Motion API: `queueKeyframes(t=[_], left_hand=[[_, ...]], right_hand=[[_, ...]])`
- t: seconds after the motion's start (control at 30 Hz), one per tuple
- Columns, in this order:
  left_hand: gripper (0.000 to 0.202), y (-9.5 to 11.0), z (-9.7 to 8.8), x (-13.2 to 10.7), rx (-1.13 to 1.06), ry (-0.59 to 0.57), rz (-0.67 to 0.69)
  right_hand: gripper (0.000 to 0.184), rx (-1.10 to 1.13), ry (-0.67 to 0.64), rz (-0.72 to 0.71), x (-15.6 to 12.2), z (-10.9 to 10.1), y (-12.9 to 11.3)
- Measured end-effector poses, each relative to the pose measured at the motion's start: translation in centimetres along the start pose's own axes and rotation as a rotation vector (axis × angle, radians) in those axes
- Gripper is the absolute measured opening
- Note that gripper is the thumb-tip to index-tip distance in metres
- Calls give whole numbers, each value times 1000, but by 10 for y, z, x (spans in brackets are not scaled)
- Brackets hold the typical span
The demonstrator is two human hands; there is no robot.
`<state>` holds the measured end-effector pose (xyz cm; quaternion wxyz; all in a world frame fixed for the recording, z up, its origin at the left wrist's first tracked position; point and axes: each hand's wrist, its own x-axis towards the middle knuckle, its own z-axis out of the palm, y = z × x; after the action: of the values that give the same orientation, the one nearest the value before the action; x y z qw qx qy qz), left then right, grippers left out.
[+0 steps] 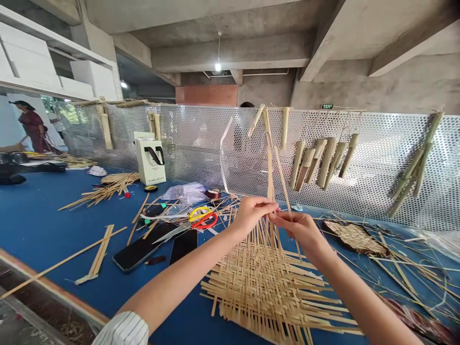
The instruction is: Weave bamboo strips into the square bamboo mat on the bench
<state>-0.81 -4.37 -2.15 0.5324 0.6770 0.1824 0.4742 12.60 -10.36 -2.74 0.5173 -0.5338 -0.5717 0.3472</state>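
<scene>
A half-woven mat of pale bamboo strips [266,282] lies on the blue table, its loose strip ends fanning out on the sides. Above its far edge, several long bamboo strips [270,167] stand upright, gathered together. My left hand [253,213] is closed around these strips, thumb and fingers pinched. Close beside it, my right hand [300,230] is also closed, its fingertips at the same strips. One separate thin strip [282,175] slants down into the right hand. The fingertips of the two hands nearly meet, and the exact grip between them is partly hidden.
Left of the mat lie scissors with red and yellow handles [203,218], a black phone [145,247] and loose bamboo strips [98,254]. A white box [150,160] stands farther back. A perforated metal panel [194,143] holds hanging bamboo pieces. On the right sits a round woven piece [355,237].
</scene>
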Motion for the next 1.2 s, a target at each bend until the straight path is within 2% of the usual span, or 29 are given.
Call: queueKeyframes(t=[0.07,0.17,0.23,0.4,0.57,0.67,0.8,0.9,1.0,1.1,1.2], left_hand=[[22,-8,-4,3,-43,-7,-47],[21,-16,-9,9,-94,-4,-88],[19,-17,-13,12,-107,-2,-109],[20,-13,-18,14,-225,7,-126],[19,-15,-17,12,-172,11,-92],[18,-19,-22,15,-139,34,-57],[20,-22,-44,26,-164,169,2],[22,-23,-64,34,-192,270,23],[21,-26,-78,38,-212,303,-9],[15,-32,-78,38,-227,246,-69],[13,-39,-67,35,-189,125,-154]], right_hand=[[34,26,-69,18,6,-3,11],[36,18,-98,6,12,-7,20],[35,-2,-107,-22,13,-8,22],[38,8,-228,-76,13,-3,22],[28,-109,-211,-171,12,2,24],[31,-205,-274,-124,12,-1,26],[35,-274,-406,-18,14,-7,26],[38,-156,-396,76,17,-11,28],[40,-16,-348,87,20,-13,32],[39,48,-290,34,21,-13,35],[41,58,-249,-12,20,-11,35]])
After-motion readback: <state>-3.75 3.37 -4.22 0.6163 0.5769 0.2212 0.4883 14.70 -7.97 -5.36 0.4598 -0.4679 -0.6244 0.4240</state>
